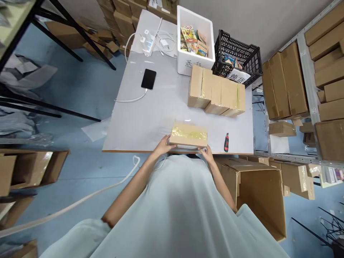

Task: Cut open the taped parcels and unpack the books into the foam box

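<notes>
A cardboard box (pixel 188 134) with shiny yellowish tape along its top is at the table's near edge, right in front of me. My left hand (pixel 163 146) grips its left end, the thumb along the front side. At the opposite end, my right hand (pixel 206 154) holds the lower right corner. The undersides of the fingers are partly hidden by the box. A red and black utility knife (pixel 226 142) lies on the table to the right of my right hand, touched by neither hand.
Taped cardboard boxes (pixel 216 91) stand in a row behind. A white foam bin (pixel 195 64) and a black crate (pixel 238 53) hold colourful packets or booklets. A phone (pixel 148 79) and power strip (pixel 147 44) sit left. A large open carton (pixel 260 200) is at my right.
</notes>
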{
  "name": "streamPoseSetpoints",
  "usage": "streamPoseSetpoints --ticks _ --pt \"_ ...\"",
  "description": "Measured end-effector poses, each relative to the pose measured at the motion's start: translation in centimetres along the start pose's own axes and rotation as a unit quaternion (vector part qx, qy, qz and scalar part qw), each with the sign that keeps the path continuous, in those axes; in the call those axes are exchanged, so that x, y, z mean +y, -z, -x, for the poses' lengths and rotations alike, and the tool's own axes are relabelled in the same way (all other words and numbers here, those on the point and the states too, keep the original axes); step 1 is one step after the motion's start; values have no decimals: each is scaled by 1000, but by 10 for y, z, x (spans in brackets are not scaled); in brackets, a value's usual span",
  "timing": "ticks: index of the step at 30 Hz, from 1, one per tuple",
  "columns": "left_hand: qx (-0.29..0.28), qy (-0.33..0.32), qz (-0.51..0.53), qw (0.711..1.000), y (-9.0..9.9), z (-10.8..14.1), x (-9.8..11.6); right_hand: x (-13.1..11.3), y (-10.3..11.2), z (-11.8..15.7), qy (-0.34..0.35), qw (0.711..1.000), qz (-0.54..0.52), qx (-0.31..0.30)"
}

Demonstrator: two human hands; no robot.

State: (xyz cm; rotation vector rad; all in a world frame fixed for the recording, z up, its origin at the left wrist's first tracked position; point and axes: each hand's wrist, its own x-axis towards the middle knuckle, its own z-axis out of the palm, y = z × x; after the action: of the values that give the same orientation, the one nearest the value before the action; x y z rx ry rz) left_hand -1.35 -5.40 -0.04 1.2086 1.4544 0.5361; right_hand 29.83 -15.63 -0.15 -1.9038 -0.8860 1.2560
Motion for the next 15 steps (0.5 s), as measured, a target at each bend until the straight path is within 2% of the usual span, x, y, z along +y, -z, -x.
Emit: streamPoseSetpoints --ticks 4,8,11,15 --pt "-24 -4 87 996 7 -5 27 -19 18 -14 46 997 -70 6" --pt "0 10 87 996 -2 -10 49 -34 35 -38 21 998 -54 29" --pt "10 35 68 997 -13 -14 53 -37 40 -53 2 1000 -26 -1" --pt "23 57 56 997 -22 -9 42 -27 44 -58 -25 999 -18 -7"
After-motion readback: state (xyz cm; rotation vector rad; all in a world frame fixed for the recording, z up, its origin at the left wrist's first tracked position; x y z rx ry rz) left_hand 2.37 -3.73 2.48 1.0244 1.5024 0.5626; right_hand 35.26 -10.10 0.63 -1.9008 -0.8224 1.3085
